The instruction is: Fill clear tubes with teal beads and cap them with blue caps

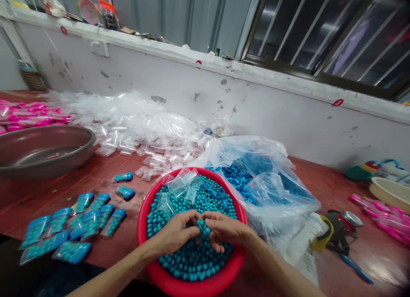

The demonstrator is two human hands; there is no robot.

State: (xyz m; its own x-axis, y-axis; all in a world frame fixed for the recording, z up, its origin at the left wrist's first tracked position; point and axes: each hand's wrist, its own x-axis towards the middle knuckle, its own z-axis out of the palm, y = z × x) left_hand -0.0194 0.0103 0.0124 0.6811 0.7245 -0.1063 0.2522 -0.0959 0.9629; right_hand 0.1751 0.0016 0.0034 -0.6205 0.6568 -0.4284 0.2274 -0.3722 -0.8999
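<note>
My left hand and my right hand meet over a red basin of round teal beads. Both have curled fingers. Between the fingertips is what looks like a small clear plastic case with teal beads in it, its edges mostly hidden by my fingers. Several empty clear cases lie on the beads at the basin's far side. Close by them rest a few blue caps. On the table to the left, several bead-filled cases with blue caps lie in a loose group.
Behind the basin spreads a large heap of clear cases. An open plastic bag of blue caps stands against the basin's right side. A grey basin is at left; pink filled cases and a yellow-and-black tape dispenser lie right.
</note>
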